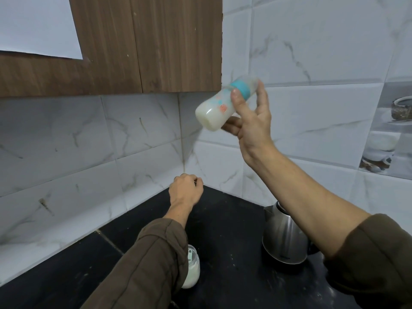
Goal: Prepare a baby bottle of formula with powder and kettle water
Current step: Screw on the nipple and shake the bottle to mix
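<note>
— Where is the baby bottle (219, 105) seen?
— It is held up in the air by the right hand (252, 123), well above the bench (225, 233). It is in front of the tiled wall (323, 52) and just below the lower corner of the wooden cabinet (156, 41). It is tilted, with the base turned down and to the left and the capped end up and to the right. A milky white liquid is seen inside, and a teal collar is fitted near the top. The outline is blurred.
— How is it gripped?
— The thumb is laid across the body just below the collar, and the fingers are wrapped behind and under it.
— And the left hand (186, 190)?
— It is held lower, over the back corner of the bench. The fingers are curled in towards the palm. Only the back of the hand is shown, so it cannot be told whether anything is held.
— What is found on the bench?
— A jar (192, 275) of white powder is stood under the left sleeve (151, 264) and is partly hidden by it; a pale green piece is seen at its mouth. A steel kettle (283, 241) is stood to the right, well apart from the jar, and is partly covered by the right forearm. White specks are scattered over the dark surface.
</note>
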